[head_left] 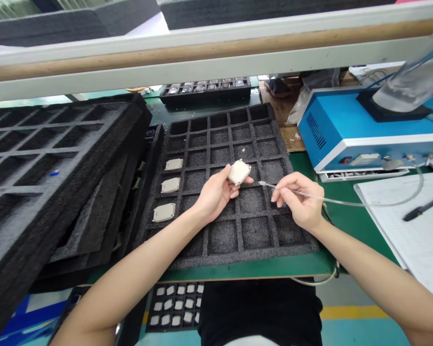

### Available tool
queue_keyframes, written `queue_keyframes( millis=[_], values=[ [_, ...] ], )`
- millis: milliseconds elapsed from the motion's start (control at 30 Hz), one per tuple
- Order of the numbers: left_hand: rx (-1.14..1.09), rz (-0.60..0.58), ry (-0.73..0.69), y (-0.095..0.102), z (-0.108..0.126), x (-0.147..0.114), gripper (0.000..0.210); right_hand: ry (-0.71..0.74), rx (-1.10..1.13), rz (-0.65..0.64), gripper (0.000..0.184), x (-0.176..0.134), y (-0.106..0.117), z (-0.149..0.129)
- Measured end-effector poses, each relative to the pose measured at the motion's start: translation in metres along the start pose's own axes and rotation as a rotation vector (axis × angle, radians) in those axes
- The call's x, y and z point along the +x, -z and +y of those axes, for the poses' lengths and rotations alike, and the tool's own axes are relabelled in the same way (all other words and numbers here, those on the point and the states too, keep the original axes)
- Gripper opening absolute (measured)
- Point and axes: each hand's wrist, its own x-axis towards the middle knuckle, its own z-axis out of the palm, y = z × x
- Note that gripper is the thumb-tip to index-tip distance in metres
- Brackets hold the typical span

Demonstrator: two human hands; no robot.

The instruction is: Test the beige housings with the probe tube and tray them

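Observation:
Between the thumb and fingers of my left hand [216,194] is a small cream watch case [239,172], held tilted above a black foam tray [220,257]. My right hand [301,199] pinches a thin clear tube [346,203] close to its end. The tube's pale tip [262,183] points toward the watch case, a short gap away. From my hand the tube curves right to the front of a blue machine [321,125]. Several similar cases, among them a beige case [164,212], lie in the tray's left column.
Stacked foam trays [104,158] lean high on the left. A white shelf beam [216,53] crosses above the bench. On the right, a black pen [424,207] lies on paper [386,211]. Below the table edge sits another tray of pale parts [175,305].

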Motion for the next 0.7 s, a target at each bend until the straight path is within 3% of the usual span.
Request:
queue_keyframes(
  millis=[133,333,467,700],
  values=[
    [0.051,-0.095,-0.014,0.002,0.000,0.000,0.027,0.014,0.011,0.017,0.006,0.000,0.000,-0.001],
    [0.400,-0.232,-0.070,0.009,0.000,0.002,0.059,-0.021,0.043,0.028,0.009,0.000,0.000,-0.001],
    [0.506,-0.334,-0.093,0.014,0.004,0.005,0.058,-0.049,0.096,0.033,0.007,0.002,0.000,-0.001],
    [0.558,-0.356,-0.098,0.015,0.008,0.005,0.057,-0.080,0.072,0.047,0.010,0.003,-0.001,-0.003]
  ],
)
